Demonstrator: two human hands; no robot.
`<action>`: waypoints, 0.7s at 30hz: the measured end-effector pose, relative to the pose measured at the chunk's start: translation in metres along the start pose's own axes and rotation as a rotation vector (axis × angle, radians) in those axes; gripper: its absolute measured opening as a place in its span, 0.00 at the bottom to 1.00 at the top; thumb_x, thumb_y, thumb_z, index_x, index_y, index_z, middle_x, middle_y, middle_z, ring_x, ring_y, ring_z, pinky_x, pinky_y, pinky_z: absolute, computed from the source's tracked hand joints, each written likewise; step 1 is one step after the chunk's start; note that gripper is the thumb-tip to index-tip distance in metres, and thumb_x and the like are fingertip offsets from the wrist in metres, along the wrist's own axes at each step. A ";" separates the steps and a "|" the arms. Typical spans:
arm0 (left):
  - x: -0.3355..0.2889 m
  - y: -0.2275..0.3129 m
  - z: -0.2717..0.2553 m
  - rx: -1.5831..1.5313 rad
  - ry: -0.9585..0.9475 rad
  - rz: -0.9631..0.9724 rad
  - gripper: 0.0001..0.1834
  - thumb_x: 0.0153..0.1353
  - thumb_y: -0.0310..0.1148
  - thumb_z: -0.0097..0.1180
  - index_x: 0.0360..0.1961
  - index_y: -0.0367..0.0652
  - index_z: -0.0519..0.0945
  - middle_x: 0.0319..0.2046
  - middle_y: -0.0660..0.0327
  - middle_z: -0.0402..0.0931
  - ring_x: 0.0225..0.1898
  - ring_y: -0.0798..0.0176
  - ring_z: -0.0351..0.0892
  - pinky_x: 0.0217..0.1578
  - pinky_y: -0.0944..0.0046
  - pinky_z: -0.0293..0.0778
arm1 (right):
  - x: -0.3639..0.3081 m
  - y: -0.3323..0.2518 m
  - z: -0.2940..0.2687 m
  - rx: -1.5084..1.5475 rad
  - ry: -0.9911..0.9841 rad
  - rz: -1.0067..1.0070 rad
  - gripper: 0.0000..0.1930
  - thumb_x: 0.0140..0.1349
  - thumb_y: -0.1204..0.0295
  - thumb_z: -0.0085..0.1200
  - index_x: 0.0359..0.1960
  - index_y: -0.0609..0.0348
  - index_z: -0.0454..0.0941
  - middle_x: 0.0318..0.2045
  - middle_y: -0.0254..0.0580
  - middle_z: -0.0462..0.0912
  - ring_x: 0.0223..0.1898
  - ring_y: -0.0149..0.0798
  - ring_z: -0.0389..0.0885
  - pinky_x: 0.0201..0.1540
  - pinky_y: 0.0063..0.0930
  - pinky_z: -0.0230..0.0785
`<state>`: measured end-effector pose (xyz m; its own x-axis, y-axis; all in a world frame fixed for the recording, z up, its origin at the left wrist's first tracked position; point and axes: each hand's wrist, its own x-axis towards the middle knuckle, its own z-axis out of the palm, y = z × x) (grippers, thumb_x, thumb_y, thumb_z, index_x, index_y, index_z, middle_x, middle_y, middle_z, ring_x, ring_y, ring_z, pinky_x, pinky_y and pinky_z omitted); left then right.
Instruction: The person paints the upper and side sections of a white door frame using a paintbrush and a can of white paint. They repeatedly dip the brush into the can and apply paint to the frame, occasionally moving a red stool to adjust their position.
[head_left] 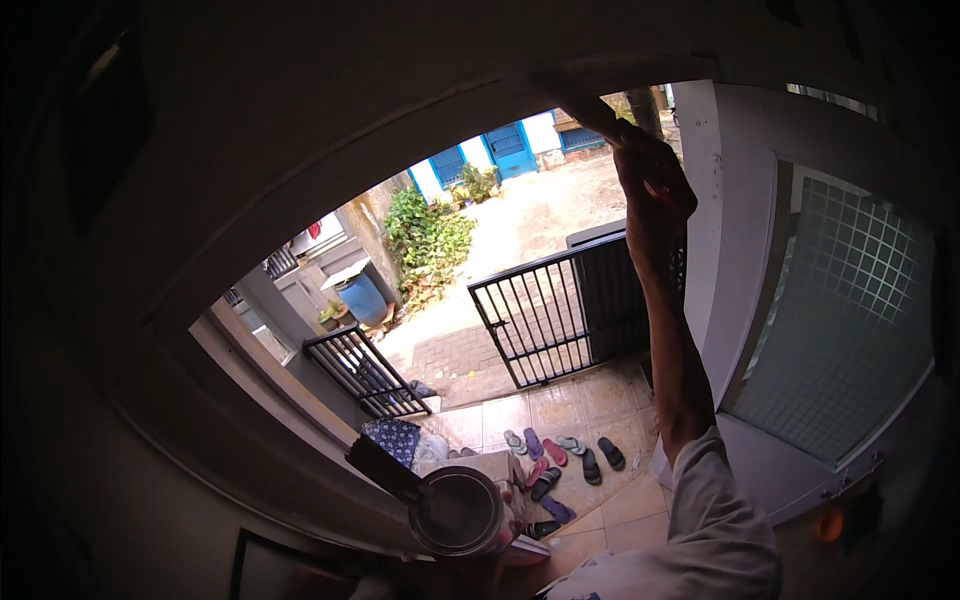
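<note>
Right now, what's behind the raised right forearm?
Left of the right forearm: the larger black gate and tiled floor. Right of it: a pale post. The forearm covers whatever lies directly behind it, so I can't tell what's there.

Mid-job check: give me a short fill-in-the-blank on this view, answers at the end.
1. The right hand holds a dark tool near the doorway's ____ edge.
2. Seen from above, the container has a ____ outline.
3. The barrel outside is coloured ____.
4. The slippers lie on a floor of ____.

Missing words: top; round; blue; tiles.
</note>
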<state>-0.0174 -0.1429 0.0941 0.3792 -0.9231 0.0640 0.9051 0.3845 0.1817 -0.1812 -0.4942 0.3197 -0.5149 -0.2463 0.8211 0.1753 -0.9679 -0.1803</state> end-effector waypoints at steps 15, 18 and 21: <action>-0.003 0.011 -0.027 0.008 0.062 0.063 0.37 0.61 0.61 0.51 0.63 0.47 0.69 0.58 0.50 0.72 0.61 0.45 0.69 0.60 0.34 0.63 | 0.045 0.050 -0.035 0.047 0.011 -0.032 0.11 0.60 0.74 0.64 0.44 0.62 0.84 0.42 0.39 0.86 0.43 0.30 0.83 0.46 0.28 0.76; -0.003 0.011 -0.030 0.009 0.063 0.064 0.37 0.60 0.61 0.51 0.63 0.47 0.69 0.58 0.50 0.72 0.61 0.45 0.69 0.60 0.34 0.63 | 0.052 0.056 -0.043 0.051 -0.002 -0.008 0.10 0.61 0.75 0.63 0.44 0.62 0.84 0.43 0.40 0.86 0.44 0.31 0.83 0.48 0.28 0.76; -0.005 0.013 -0.033 0.009 0.071 0.069 0.38 0.60 0.62 0.51 0.64 0.48 0.69 0.59 0.50 0.71 0.61 0.44 0.68 0.60 0.33 0.63 | 0.058 0.063 -0.050 0.056 -0.009 -0.021 0.10 0.62 0.75 0.62 0.44 0.62 0.84 0.43 0.40 0.86 0.44 0.31 0.83 0.49 0.28 0.75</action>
<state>-0.0016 -0.1333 0.0639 0.4539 -0.8910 0.0070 0.8745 0.4470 0.1882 -0.2420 -0.5716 0.3291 -0.5115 -0.2256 0.8291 0.2118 -0.9682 -0.1328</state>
